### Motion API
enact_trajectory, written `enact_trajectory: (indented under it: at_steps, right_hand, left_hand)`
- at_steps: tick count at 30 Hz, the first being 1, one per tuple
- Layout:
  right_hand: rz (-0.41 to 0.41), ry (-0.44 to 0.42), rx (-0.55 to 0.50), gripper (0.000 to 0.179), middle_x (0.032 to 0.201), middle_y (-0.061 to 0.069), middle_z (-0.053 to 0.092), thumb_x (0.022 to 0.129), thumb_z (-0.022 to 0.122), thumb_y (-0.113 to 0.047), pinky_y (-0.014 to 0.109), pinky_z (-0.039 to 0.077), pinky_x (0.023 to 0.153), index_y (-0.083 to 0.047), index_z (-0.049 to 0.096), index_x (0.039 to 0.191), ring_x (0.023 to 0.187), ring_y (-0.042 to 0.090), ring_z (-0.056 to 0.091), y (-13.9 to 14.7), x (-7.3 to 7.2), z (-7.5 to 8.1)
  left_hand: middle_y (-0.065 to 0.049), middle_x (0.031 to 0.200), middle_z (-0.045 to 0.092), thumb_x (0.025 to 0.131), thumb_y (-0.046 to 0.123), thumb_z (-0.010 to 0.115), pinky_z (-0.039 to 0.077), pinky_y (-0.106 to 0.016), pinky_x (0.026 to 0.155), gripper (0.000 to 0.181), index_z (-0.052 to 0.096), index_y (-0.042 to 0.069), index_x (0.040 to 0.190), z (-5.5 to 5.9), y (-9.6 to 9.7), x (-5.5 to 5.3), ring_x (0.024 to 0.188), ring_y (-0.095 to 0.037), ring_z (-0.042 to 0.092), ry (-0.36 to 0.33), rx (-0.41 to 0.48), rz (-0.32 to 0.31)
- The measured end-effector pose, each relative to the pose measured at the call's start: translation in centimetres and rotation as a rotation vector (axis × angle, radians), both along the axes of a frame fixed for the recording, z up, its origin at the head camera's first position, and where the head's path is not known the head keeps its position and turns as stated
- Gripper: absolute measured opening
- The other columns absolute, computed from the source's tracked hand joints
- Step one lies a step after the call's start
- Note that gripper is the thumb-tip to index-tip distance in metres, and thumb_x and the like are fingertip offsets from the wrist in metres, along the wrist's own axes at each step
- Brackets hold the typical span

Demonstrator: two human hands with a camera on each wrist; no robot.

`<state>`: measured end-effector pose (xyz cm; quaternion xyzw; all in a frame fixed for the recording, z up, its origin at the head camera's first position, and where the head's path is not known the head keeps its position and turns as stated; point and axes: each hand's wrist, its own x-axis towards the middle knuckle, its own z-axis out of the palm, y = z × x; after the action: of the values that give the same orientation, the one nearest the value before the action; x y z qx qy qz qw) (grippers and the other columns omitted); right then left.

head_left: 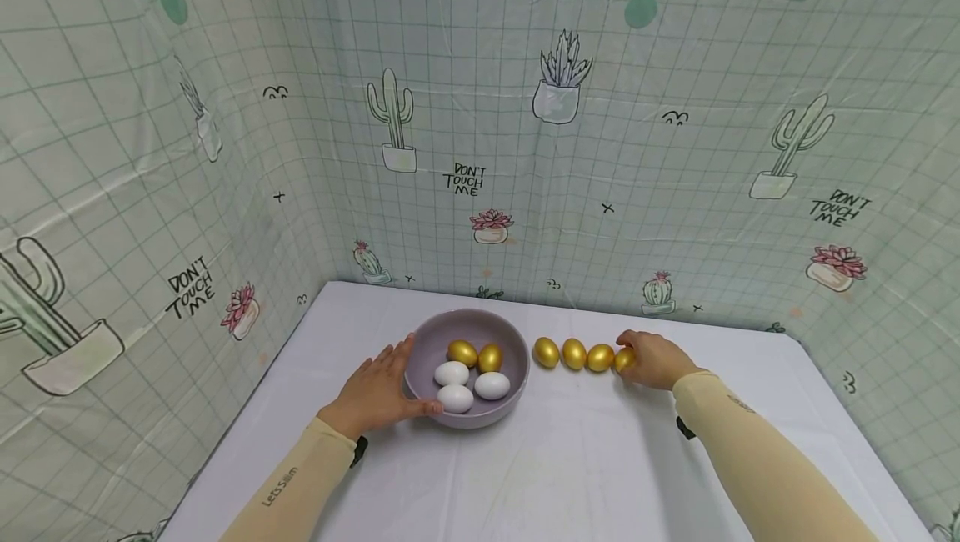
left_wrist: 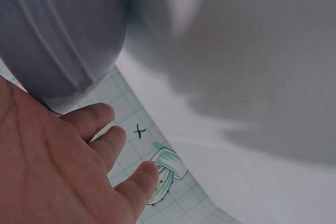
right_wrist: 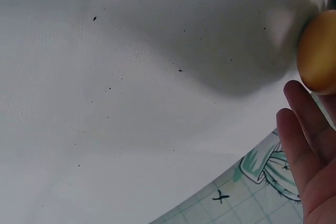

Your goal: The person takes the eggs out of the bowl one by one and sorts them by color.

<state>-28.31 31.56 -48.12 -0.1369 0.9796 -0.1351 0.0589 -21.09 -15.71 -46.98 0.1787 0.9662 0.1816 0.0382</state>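
Note:
A mauve bowl (head_left: 519, 385) stands on the table, holding two golden eggs (head_left: 490, 358) and three white eggs (head_left: 492, 386). My left hand (head_left: 378, 390) lies along the bowl's left side, fingers spread and thumb at the front rim. In the left wrist view, straight fingers (left_wrist: 109, 145) extend below the bowl's outer wall (left_wrist: 68, 30). To the right of the bowl, three golden eggs (head_left: 574, 353) form a row. At its right end, my right hand (head_left: 657, 360) pinches another golden egg (head_left: 623, 359), also at the right edge of the right wrist view, where the thumb is hidden.
A white cloth covers the table (head_left: 525, 484). Behind and to the left hangs a curtain (head_left: 465, 42) with a green grid and cactus drawings, meeting the table's back edge close behind the bowl and eggs.

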Motion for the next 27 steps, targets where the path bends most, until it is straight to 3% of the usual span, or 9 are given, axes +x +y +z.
enact_trajectory:
  at_steps: [16, 23, 27]
  right_hand:
    - [-0.001, -0.018, 0.015, 0.066, 0.126, 0.027, 0.059, 0.081, 0.079, -0.03, 0.06, 0.044, 0.096, 0.003, 0.055, 0.134, 0.116, 0.045, 0.056, 0.5, 0.5, 1.4]
    - [-0.038, 0.015, -0.035, 0.066, 0.139, 0.03, 0.05, 0.083, 0.077, -0.02, 0.063, 0.041, 0.098, 0.003, 0.05, 0.139, 0.124, 0.048, 0.049, 0.0, 0.0, 3.4]
    - [-0.06, 0.04, -0.07, 0.067, 0.142, 0.027, 0.048, 0.086, 0.074, -0.02, 0.061, 0.044, 0.095, 0.0, 0.047, 0.144, 0.119, 0.045, 0.053, -1.0, -0.4, 4.6]
  left_hand:
    - [-0.022, 0.158, 0.029, 0.075, 0.078, 0.065, 0.026, -0.061, 0.111, 0.125, 0.014, 0.001, 0.159, 0.1, 0.1, 0.0, 0.144, -0.041, 0.027, -0.006, -0.001, -0.003]
    - [-0.023, 0.158, 0.029, 0.076, 0.078, 0.065, 0.026, -0.061, 0.111, 0.125, 0.013, 0.001, 0.159, 0.1, 0.0, 0.1, 0.144, -0.041, 0.028, -0.006, 0.003, -0.001]
    - [-0.022, 0.158, 0.028, 0.075, 0.079, 0.064, 0.025, -0.06, 0.112, 0.125, 0.013, 0.002, 0.159, 0.1, 0.0, 0.1, 0.144, -0.041, 0.027, -0.01, 0.003, 0.002]
